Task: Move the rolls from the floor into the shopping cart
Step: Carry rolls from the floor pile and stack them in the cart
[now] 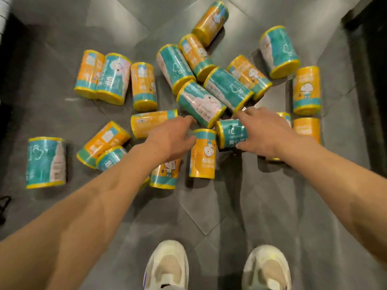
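Grey tiled floor (62, 114) strewn with some twenty rolls, teal and orange, lying flat. No cart in sight. Left hand (170, 141) spread, empty, reaching over an orange roll (202, 153) just right of its fingertips. Right hand (262, 132) open, settling on a teal roll (230, 133), not yet clamped. Shoes (166, 266) below. Judging by the pile: barely begun, nearly everything left to move.

Both hands (217, 137) outstretched (fingers spread)
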### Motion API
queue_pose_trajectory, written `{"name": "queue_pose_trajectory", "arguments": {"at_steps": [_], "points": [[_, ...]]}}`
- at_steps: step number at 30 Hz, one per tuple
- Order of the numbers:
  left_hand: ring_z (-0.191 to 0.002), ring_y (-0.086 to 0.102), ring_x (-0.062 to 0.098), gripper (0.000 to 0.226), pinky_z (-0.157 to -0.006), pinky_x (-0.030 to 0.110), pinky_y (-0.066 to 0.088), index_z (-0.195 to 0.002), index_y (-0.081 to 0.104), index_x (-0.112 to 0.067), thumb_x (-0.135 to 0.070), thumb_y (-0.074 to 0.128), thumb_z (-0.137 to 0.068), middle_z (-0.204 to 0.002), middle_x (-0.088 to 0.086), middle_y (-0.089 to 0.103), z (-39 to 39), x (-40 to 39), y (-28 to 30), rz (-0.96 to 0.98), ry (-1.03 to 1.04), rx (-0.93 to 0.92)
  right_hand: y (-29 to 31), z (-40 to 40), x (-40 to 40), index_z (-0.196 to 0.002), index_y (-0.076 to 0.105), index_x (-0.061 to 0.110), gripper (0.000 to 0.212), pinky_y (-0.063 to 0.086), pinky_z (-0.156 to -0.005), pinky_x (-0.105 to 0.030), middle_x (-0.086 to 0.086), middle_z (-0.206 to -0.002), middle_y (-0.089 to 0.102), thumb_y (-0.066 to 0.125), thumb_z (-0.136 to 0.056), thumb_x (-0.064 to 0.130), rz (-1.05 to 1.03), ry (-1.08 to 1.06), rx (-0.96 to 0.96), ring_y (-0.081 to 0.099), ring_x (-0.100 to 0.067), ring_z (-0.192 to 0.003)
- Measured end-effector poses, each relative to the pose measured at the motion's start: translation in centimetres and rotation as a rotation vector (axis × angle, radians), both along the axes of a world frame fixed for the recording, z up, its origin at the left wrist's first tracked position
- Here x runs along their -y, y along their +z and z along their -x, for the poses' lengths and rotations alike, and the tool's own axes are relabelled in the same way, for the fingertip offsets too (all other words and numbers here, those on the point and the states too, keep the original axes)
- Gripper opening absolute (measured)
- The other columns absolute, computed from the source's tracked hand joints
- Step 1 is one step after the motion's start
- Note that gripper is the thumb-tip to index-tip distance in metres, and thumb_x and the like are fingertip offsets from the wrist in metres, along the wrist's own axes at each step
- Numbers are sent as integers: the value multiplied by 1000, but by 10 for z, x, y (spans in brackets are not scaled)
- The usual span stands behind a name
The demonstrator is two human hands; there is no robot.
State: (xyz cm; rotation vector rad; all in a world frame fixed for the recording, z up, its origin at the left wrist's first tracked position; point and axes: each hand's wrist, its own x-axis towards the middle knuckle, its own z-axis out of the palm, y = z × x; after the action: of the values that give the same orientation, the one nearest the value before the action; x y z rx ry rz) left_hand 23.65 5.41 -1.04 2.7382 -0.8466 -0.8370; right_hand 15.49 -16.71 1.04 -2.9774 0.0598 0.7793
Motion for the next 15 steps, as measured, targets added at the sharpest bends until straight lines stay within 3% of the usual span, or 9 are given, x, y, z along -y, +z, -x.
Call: {"name": "queue_pose_trajectory", "arguments": {"at_steps": [4,11,15], "points": [[-121,57,29,47,-94,45,50,-140,47,-18,-39,53,-98,-131,9,60,-6,7,-16,51,-50,31,-24,-12,4,-149,35,28,88,41,-104,-44,-7,-143,49,76,-76,54,58,75,-5,48,-32,-129],[-119,57,25,47,-92,43,52,-141,46,-22,-40,51,-98,-130,5,60,-8,6,-18,79,-72,66,-53,-13,6,-149,29,27,104,41,-106,-43,-6,-142,47,83,-66,61,88,131,4,48,-31,-129],[-116,58,25,43,-92,44,52,-137,49,-19,-39,50,-99,-127,6,61,1,6,-19,102,-22,52,-61,-9,4,-146,29,27,100,37,-109,-44,-7,-139,48,82,-67,57,99,121,60,47,-30,-128]]}}
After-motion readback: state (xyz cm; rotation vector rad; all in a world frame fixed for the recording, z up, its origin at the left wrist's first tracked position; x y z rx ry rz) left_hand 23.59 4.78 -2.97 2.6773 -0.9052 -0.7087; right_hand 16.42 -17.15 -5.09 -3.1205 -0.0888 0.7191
